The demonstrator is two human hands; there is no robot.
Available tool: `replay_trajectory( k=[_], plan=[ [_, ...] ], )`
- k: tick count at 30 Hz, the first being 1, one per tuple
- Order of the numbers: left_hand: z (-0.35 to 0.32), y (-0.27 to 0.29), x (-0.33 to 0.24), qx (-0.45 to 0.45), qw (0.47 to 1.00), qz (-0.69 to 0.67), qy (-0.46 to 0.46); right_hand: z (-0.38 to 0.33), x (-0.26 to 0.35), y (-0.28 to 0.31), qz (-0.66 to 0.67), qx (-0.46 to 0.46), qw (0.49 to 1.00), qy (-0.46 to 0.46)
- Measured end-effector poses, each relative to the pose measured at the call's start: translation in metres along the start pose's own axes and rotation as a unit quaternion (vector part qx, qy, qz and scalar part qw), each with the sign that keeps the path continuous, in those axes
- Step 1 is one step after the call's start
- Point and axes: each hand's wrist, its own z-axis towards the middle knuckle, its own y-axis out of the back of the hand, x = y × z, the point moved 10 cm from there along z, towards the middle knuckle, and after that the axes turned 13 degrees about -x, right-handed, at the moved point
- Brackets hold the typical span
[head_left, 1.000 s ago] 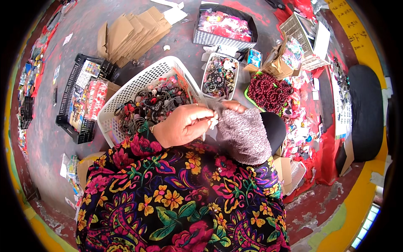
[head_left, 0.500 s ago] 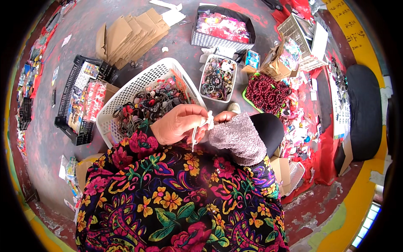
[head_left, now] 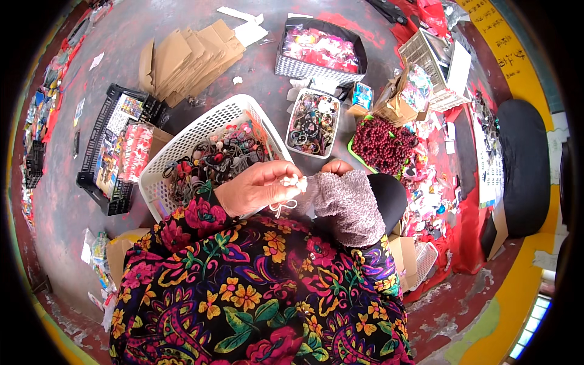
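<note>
My left hand (head_left: 255,187) is closed, thumb and fingers pinching a white hair tie (head_left: 294,182) with a knobbly white ornament. Its thin white cord hangs in a loop below the fingers. To the right, my right hand (head_left: 337,166) shows only partly above a fuzzy grey-mauve sleeve cover (head_left: 350,204). Those fingers look curled, and what they hold, if anything, is hidden. Just beyond my left hand stands a white perforated basket (head_left: 247,104), heaped with hair ties (head_left: 216,157) in dark and bright colours.
A small white basket (head_left: 289,135) of hair ties and a green tray (head_left: 360,157) of dark red beads (head_left: 386,143) lie ahead. Folded cardboard (head_left: 188,58), a black crate (head_left: 91,173) and a checkered box (head_left: 316,68) stand around. Coloured items cover the floor at right.
My right hand has moved a little right, away from the hair tie. The hair tie's cord, earlier hanging straight, now curls in a loop under my left hand.
</note>
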Motion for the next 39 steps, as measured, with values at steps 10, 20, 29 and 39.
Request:
replay_trajectory(
  k=[10, 20, 29, 39],
  plan=[
    [-0.003, -0.013, -0.015, 0.057, 0.985, 0.134, -0.095, -0.002, 0.003, -0.009, -0.205, 0.038, 0.968, 0.142],
    [-0.002, 0.003, -0.013, 0.010, 0.984, 0.147, -0.096, -0.014, 0.017, -0.023, -0.262, 0.123, 0.893, 0.344],
    [-0.002, -0.004, -0.012, 0.034, 0.982, 0.168, -0.085, 0.003, -0.028, -0.007, -0.131, 0.107, 0.985, 0.047],
    [-0.004, -0.010, -0.003, 0.036, 0.989, 0.143, 0.001, -0.002, -0.032, -0.010, -0.135, 0.130, 0.982, 0.012]
  ],
)
